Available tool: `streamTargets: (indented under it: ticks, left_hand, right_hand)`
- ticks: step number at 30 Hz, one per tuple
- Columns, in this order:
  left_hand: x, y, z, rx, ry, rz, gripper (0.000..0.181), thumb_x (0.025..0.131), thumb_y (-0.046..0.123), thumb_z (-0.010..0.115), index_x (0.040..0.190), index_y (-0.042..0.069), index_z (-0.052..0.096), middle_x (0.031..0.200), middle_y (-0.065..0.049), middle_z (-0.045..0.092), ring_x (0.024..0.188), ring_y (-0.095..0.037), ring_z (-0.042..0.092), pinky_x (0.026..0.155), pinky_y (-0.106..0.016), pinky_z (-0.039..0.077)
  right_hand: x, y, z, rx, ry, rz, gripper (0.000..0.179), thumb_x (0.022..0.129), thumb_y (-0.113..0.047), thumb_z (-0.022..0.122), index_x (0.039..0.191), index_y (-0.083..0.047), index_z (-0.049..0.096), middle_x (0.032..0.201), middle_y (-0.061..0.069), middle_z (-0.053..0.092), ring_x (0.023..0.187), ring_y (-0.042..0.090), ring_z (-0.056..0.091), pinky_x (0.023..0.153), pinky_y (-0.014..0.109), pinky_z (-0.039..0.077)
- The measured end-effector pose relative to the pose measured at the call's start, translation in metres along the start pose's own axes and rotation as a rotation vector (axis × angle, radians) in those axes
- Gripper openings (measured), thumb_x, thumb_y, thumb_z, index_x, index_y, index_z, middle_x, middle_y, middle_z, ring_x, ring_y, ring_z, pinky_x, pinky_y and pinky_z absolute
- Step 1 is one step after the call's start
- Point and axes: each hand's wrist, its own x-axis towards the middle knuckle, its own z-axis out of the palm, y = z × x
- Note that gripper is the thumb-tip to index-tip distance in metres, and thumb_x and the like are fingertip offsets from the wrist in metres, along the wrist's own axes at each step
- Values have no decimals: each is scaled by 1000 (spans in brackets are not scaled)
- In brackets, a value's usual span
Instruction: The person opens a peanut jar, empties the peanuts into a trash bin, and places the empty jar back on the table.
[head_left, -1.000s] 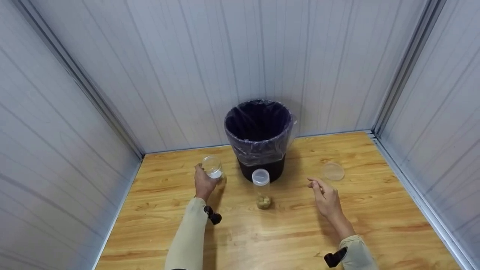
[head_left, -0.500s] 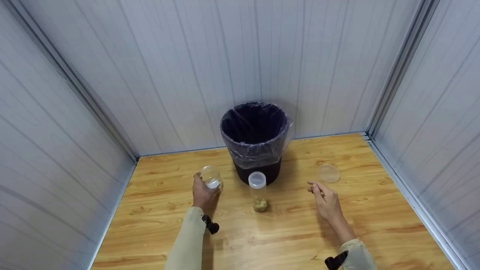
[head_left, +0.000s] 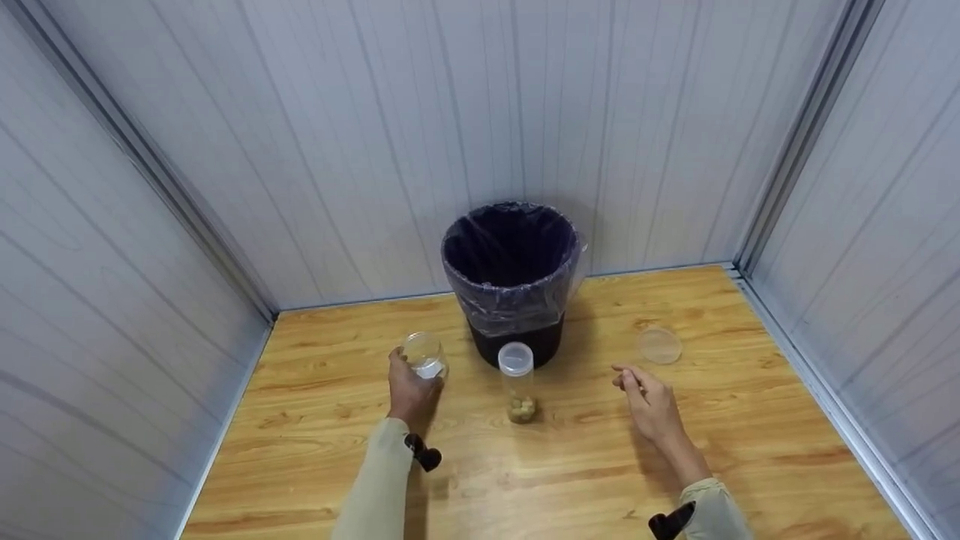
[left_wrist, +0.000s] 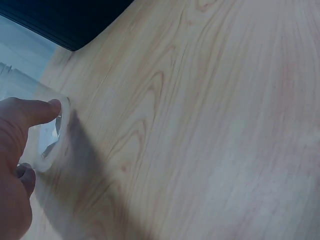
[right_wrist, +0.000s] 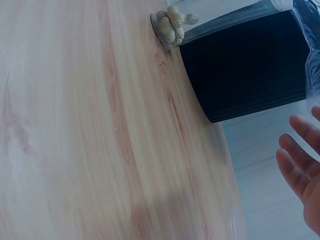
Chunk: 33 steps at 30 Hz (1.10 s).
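My left hand (head_left: 409,391) grips a clear, lidless plastic jar (head_left: 422,345) from its left side, with a white patch at its base. In the left wrist view, a finger and the thumb (left_wrist: 27,172) hold the jar (left_wrist: 64,137) low down, its base at the wooden surface. To the right of this jar stands a second, taller clear jar (head_left: 516,384) with a translucent lid on top and several peanuts (right_wrist: 172,25) at its bottom. My right hand (head_left: 655,407) holds nothing, its fingers loosely bent, near a thin clear disc-shaped lid (head_left: 660,345) lying flat.
A black bin (head_left: 517,341) lined with a clear purplish bag (head_left: 499,304) stands behind the peanut jar, close to the back wall (head_left: 337,150). Pale panels also rise at left and right. The surface (head_left: 480,480) is wood-patterned.
Over the first half second my left hand brought its jar down and slightly nearer; since then it has barely moved. My right hand stays in place. The whole view shifted a little.
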Motion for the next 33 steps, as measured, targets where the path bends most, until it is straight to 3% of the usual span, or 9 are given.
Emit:
streamTargets:
  ticks: [5,9,12,15,17,21,27,30,33]
  left_hand:
    - [-11,-5,-3,7,38,8,104,61,-13,78,146,-4,20,138,-28,38,126,-39,41,107,-48,33]
    - [-25,1,-7,42,111,-83,103,63,-5,84,144,-5,21,137,-32,34,125,-46,39,107,-52,32]
    - [-40,12,-11,-16,167,-141,89,69,0,83,137,-5,26,133,-33,37,119,-47,43,101,-54,37]
    - [-56,23,-15,-112,182,-141,69,76,1,78,129,-6,34,127,-31,43,113,-45,47,94,-52,42]
    - [-67,28,-15,-176,161,-117,57,78,-1,76,123,-7,41,122,-29,48,110,-44,50,90,-48,46]
    - [-89,32,-14,-306,59,-55,41,79,-8,74,112,-10,51,113,-27,55,107,-46,54,85,-37,53]
    - [-115,36,-11,-442,-90,43,30,85,-8,68,110,-15,53,110,-27,57,103,-39,58,80,-28,52]
    - [-121,39,-9,-441,-134,31,30,89,-3,65,114,-14,53,110,-23,59,99,-30,60,79,-28,51]
    - [-125,42,-4,-454,-165,-19,31,91,3,65,116,-11,53,109,-17,60,95,-23,61,79,-30,50]
  right_hand:
    - [2,-6,1,14,-28,12,22,101,-8,50,106,-6,72,84,1,70,79,20,66,66,26,52]
    - [5,-13,2,11,-68,30,22,101,-11,51,106,-8,72,87,3,71,81,18,66,66,31,54]
    - [8,-17,3,-16,-84,50,21,101,-14,53,106,-9,73,90,0,71,82,16,66,66,32,54]
    - [11,-24,5,-37,-100,53,19,100,-15,56,107,-9,73,94,-1,71,82,15,65,65,31,54]
    - [13,-32,7,-43,-113,43,18,98,-15,59,108,-9,73,96,-1,70,85,14,64,65,30,54]
    - [20,-56,12,-71,-126,-15,16,92,-16,68,107,-13,73,102,-2,68,90,15,62,66,33,54]
    - [43,-101,24,-201,-200,-189,29,83,-24,79,108,-14,71,106,0,65,97,22,60,75,38,53]
    - [57,-122,37,-292,-280,-277,34,79,-29,81,108,-13,71,105,2,64,96,24,59,77,41,52]
    - [71,-139,52,-386,-376,-322,36,77,-30,82,107,-13,71,103,4,62,92,25,59,72,42,53]
